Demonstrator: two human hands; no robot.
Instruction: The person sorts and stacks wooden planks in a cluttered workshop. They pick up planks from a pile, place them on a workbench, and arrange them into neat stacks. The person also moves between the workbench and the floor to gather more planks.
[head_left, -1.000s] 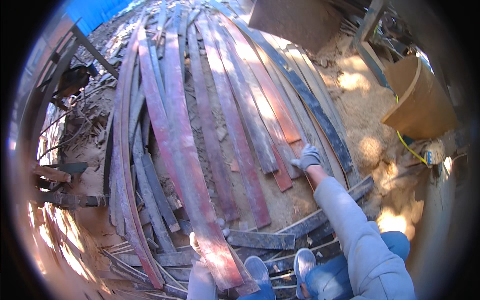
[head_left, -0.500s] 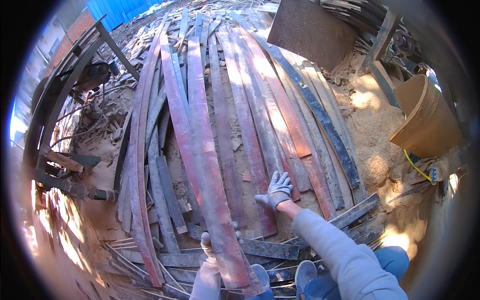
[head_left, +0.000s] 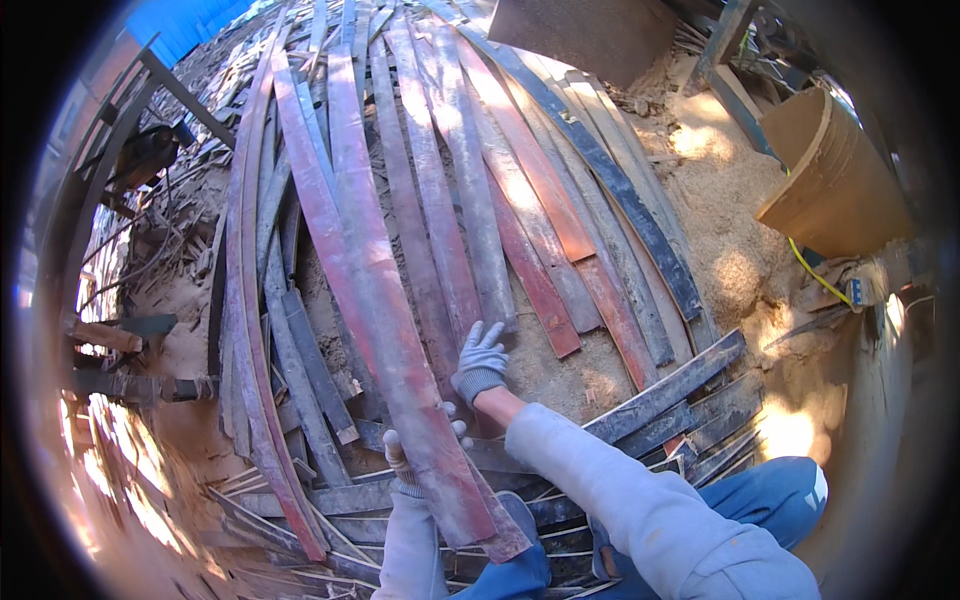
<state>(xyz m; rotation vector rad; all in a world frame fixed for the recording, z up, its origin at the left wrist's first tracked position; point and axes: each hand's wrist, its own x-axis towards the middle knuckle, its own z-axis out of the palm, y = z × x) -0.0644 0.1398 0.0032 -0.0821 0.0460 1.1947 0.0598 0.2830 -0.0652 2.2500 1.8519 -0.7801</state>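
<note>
A long, faded red wooden plank [head_left: 400, 340] runs from the far pile toward me, its near end raised over my knee. My left hand [head_left: 402, 465], in a light grey glove, grips this plank from below; the thumb shows at its left edge and fingertips at its right edge. To the right of it is my gloved right hand [head_left: 480, 360], palm down with the fingers spread. It is by the near end of a grey plank [head_left: 488, 250] and over a narrower reddish plank [head_left: 445, 240]; whether it touches either cannot be made out.
More long planks fan out around, among them a black one [head_left: 610, 170] and an orange-red one [head_left: 540, 190]. Short dark boards [head_left: 670, 390] lie crosswise near my feet. Sawdust [head_left: 725, 240] and a curved brown sheet [head_left: 840, 180] are at right, a metal frame [head_left: 110, 150] at left.
My right hand has moved left, closer to the held plank, with its fingers still spread. My left hand keeps its grip. The whole view has shifted, so the planks appear higher and farther left.
</note>
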